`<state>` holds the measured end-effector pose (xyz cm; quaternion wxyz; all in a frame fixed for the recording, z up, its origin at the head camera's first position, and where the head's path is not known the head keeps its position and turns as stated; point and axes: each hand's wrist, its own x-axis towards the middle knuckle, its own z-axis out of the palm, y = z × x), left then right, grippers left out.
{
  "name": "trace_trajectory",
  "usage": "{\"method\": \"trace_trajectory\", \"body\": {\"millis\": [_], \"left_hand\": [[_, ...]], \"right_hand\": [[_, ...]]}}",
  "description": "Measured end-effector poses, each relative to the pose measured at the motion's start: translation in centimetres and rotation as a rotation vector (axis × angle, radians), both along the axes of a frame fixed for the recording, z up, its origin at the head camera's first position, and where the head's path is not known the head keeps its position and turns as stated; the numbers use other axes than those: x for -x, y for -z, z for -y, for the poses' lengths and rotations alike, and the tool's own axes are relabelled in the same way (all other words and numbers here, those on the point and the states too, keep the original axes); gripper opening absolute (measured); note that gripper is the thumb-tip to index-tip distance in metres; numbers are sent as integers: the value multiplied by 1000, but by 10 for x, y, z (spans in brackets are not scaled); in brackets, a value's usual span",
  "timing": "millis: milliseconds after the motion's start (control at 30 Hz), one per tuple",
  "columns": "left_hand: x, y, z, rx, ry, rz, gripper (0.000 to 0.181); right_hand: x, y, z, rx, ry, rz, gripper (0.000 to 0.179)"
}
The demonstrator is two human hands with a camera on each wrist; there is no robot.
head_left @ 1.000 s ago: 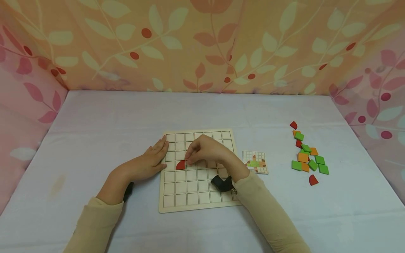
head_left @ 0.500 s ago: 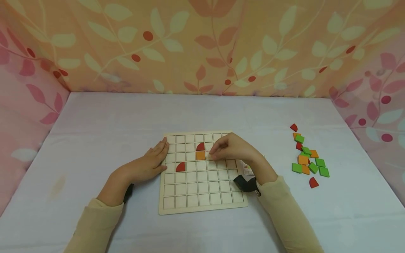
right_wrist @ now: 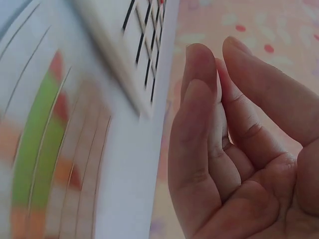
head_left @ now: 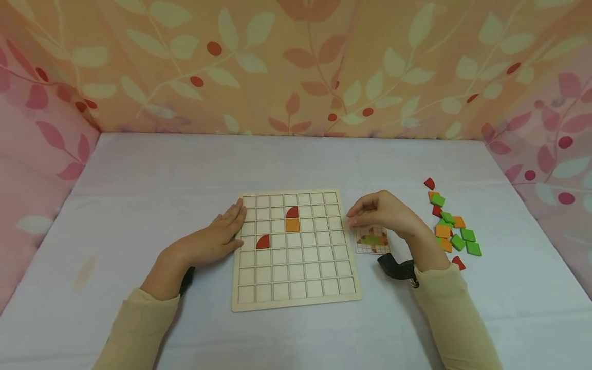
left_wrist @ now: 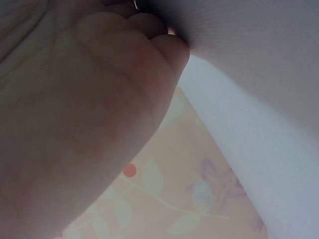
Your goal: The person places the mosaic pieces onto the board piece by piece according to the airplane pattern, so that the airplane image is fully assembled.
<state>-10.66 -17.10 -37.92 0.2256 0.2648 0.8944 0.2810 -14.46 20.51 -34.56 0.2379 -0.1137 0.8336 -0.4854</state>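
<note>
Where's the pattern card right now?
In the head view, the pattern card lies on the table just right of the grid board, partly hidden by the right hand.

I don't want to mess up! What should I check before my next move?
1. Board steadied? Ok: left hand rests on its left edge.
2. Right hand free? Ok: it holds nothing.
3. Card fully visible? Not ok: right hand overlaps it in head view.
4. Spare pieces out? Ok: they lie right of the card.
5. Orange square and red pieces on board match card? Cannot tell: card's unclear.
</note>
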Motion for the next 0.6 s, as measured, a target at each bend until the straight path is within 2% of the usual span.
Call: {"method": "trace_trajectory", "body": {"millis": [333,600], "left_hand": [[1,0,2,2,-10,14,69],[1,-2,1,-8,-6,21,69]], "right_hand": [[-11,1,-40,-47,116,-9,28],[-21,2,-79,-134,204,-29,33]]}}
